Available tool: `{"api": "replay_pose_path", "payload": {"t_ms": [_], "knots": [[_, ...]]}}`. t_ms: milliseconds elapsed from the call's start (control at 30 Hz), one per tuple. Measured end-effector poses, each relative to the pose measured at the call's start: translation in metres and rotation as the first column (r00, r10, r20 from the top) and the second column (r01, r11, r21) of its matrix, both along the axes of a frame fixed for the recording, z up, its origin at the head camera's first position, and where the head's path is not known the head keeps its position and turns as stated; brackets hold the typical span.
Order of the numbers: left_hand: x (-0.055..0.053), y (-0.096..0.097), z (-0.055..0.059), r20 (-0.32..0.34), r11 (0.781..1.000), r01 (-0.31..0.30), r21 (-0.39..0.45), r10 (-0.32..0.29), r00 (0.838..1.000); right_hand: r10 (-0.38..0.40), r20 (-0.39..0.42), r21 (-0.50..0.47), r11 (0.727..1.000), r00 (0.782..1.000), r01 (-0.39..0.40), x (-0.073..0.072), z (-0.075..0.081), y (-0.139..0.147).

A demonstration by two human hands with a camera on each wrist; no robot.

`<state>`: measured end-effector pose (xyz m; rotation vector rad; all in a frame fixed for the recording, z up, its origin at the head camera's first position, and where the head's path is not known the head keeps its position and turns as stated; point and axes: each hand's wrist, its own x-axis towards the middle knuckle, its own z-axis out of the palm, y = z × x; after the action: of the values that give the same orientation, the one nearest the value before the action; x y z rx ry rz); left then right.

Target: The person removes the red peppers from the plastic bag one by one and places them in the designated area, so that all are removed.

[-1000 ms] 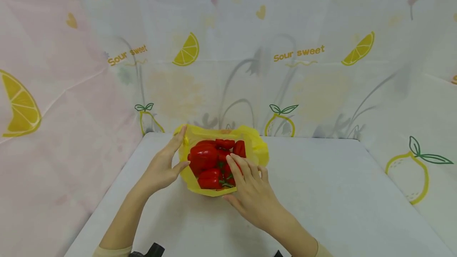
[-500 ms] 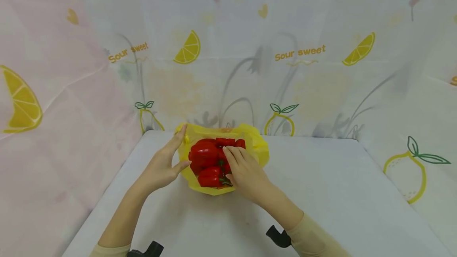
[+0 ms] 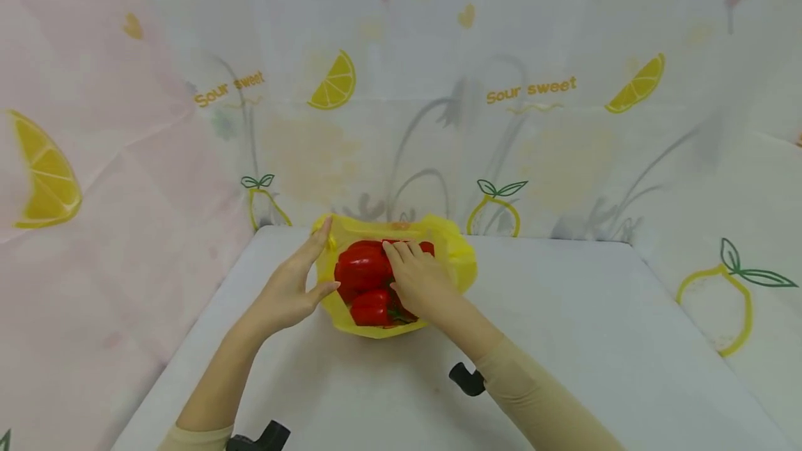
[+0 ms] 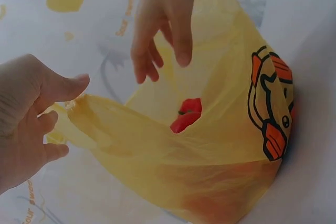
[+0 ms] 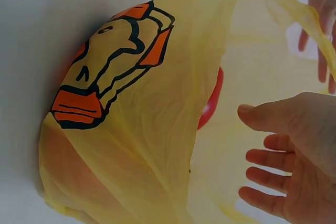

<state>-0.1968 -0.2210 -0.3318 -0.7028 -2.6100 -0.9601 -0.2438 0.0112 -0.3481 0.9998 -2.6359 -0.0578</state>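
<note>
A yellow plastic bag (image 3: 462, 264) printed with a cartoon figure stands open-mouthed near the back of the table, with several red bell peppers (image 3: 363, 266) inside. At the bag's left rim my left hand (image 3: 291, 291) holds the bunched edge, its thumb on one side and fingers on the other in the left wrist view. My right hand (image 3: 421, 278) reaches over the mouth and hides some of the peppers in the head view. In the right wrist view the right hand's fingers (image 5: 270, 179) are spread and relaxed, with nothing between them and the thumb.
The white table (image 3: 564, 339) runs to a lemon-printed cloth backdrop (image 3: 401, 145) behind the bag and at both sides. Black wrist-mounted pieces (image 3: 468, 379) sit at the forearms.
My right hand has moved from the bag's right front rim leftward and farther away, over the peppers. The left hand keeps its place at the left rim.
</note>
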Motion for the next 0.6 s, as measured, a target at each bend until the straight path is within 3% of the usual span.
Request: {"api": "replay_pose_path", "payload": {"t_ms": [433, 600], "knots": [[0.003, 0.002, 0.000, -0.008, 1.000, 0.018, 0.011, -0.018, 1.000, -0.033, 0.075, 0.066, 0.997, 0.997, 0.028, -0.020, 0.017, -0.031], [0.003, 0.003, 0.000, -0.008, 1.000, 0.027, 0.014, -0.027, 1.000, 0.002, 0.024, 0.114, 0.993, 1.000, -0.005, -0.025, 0.025, -0.041]]}}
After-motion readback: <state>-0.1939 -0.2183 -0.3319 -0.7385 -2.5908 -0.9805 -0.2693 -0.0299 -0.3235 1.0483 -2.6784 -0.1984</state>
